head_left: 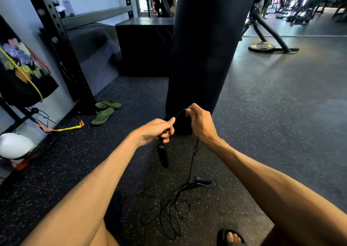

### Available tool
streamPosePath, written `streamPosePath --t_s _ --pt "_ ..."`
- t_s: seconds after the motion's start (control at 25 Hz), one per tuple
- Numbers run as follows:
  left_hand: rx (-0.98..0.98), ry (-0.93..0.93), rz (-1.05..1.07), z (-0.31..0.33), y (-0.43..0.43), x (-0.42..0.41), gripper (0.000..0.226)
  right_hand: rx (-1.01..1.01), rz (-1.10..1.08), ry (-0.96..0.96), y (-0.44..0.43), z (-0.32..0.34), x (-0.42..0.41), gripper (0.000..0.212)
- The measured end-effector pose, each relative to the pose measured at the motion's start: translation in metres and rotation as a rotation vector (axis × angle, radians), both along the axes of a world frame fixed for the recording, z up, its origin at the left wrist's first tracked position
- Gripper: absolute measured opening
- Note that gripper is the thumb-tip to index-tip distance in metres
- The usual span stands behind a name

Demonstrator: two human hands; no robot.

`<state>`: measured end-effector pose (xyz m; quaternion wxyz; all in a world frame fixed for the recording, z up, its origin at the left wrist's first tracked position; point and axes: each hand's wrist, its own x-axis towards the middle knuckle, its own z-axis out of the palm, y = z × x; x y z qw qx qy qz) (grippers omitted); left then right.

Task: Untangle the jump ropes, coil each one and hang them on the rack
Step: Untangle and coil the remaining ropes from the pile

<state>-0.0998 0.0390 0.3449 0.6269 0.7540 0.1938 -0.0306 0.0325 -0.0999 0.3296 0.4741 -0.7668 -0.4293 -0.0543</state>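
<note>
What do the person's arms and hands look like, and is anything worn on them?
Both arms are bare up to the frame edge: no sleeves show. The left hand and the right hand wear no gloves, and no watch, bracelet or ring shows on the sides in view.

jump rope (191,162): crossings untraceable | foot (231,236): cut off | far machines (304,3): blurred

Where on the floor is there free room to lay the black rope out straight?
The widest bare floor is right of the punching bag, before the machine base. A smaller bare patch lies between the green sandals and the left forearm. Crowded: the black rope tangle at the feet, and the yellow rope by the rack.
</note>
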Motion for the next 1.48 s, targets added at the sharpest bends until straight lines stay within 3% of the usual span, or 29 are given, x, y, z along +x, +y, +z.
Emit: streamPosePath --t_s 0.12,0.28,0.52,0.68,0.8,1.04,1.2,1.36,1.48 --pt "-0.246 -0.207 0.037 0.007 -0.009 0.002 0.034 0.005 -0.051 0.057 -0.005 0.001 0.008 0.031" --pt "-0.534 -0.46 0.115 0.022 -0.015 0.003 0.027 -0.216 0.01 0.25 -0.011 -0.004 0.01 0.05" --pt "-0.628 -0.636 0.265 0.022 -0.007 0.006 0.034 -0.567 0.292 0.449 -0.028 -0.03 -0.006 0.029" --pt "-0.574 -0.731 0.295 0.021 0.002 0.008 0.037 -0.539 0.339 0.386 -0.027 -0.035 -0.008 0.019" --pt "-0.426 -0.772 0.391 0.015 0.011 0.012 0.037 -0.458 0.341 0.342 -0.02 -0.033 -0.013 0.013" --pt "0.013 -0.669 0.512 0.002 0.024 0.013 0.032 -0.313 0.354 -0.056 -0.009 -0.007 -0.019 0.017" --pt "0.27 -0.406 0.346 0.005 0.011 0.012 0.032 -0.186 0.288 -0.144 -0.006 0.015 -0.013 0.016" --pt "0.222 -0.217 0.089 0.011 -0.005 0.01 0.035 -0.133 0.235 -0.173 -0.006 0.028 -0.009 0.015" --pt "-0.025 -0.21 0.031 0.015 -0.004 0.008 0.042 -0.106 0.192 -0.143 -0.006 0.033 -0.002 0.014"
